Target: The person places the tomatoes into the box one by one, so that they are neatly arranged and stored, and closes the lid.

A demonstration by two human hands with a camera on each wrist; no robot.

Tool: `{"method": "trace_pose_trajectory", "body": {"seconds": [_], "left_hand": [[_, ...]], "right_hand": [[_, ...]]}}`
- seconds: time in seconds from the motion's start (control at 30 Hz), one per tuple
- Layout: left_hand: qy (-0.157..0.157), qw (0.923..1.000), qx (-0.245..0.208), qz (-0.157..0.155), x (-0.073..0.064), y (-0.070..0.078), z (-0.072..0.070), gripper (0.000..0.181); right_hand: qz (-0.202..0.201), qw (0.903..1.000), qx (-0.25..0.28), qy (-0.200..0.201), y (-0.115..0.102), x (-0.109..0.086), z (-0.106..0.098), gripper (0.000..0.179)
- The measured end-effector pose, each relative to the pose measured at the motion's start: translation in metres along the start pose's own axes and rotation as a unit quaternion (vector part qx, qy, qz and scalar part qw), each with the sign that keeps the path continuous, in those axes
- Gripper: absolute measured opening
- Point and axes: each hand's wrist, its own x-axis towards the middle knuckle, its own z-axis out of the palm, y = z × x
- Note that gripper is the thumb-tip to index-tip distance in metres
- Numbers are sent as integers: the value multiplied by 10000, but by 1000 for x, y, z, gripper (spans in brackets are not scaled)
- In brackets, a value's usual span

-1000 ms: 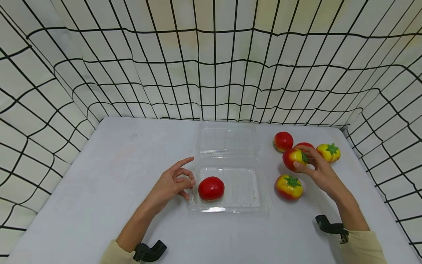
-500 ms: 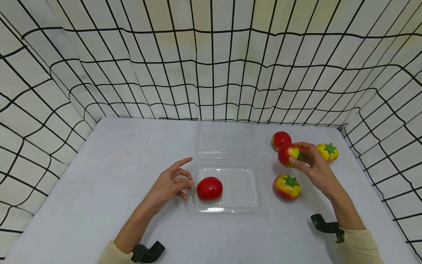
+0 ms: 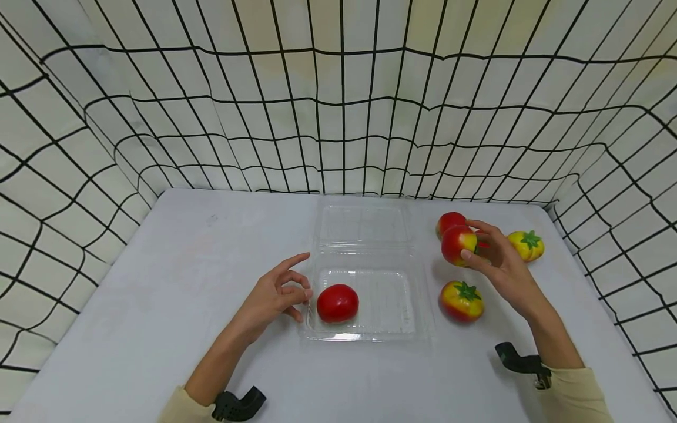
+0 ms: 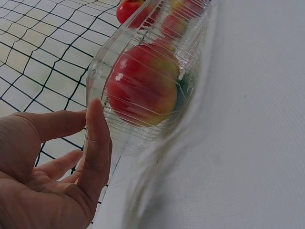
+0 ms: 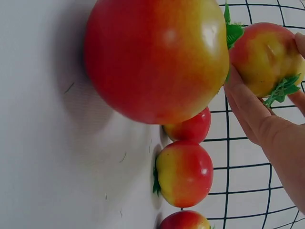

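In the head view my right hand (image 3: 499,258) grips a red-and-yellow tomato (image 3: 456,244) with a green leafy top, raised over the table with its shadow beneath. Thumb and fingers lie around the held tomato (image 5: 267,59) in the right wrist view. My left hand (image 3: 277,291) is at the left edge of a clear plastic clamshell box (image 3: 383,299), its fingers loosely bent and fingertips right at the rim. The box lies open, its lid (image 3: 365,223) folded back. Inside, at the left, sits a red tomato (image 3: 337,303), seen through the plastic in the left wrist view.
Another red-and-yellow tomato (image 3: 461,301) lies just right of the box. Behind the right hand are a red tomato (image 3: 449,222), one mostly hidden by the fingers, and a yellow one (image 3: 526,245). Black wire mesh (image 3: 344,117) stands behind and beside the white table (image 3: 211,258).
My right hand has carried the held tomato a little to the left and away from me, so that it now overlaps the red tomato behind. The left hand and box have stayed put.
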Motion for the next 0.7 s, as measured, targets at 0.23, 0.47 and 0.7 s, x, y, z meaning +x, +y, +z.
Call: {"method": "trace_pose_trajectory", "body": {"seconds": [0.23, 0.47, 0.7], "left_hand": [[-2, 10000, 10, -1, 0, 0, 0, 74], [6, 10000, -7, -19, 0, 1, 1, 74], [9, 10000, -13, -6, 0, 2, 0, 74]], "right_hand": [[-96, 9998, 129, -148, -5, 0, 3, 62], [-54, 9995, 267, -168, -12, 1, 5, 63], [-105, 9988, 418, -252, -15, 4, 13, 62]]}}
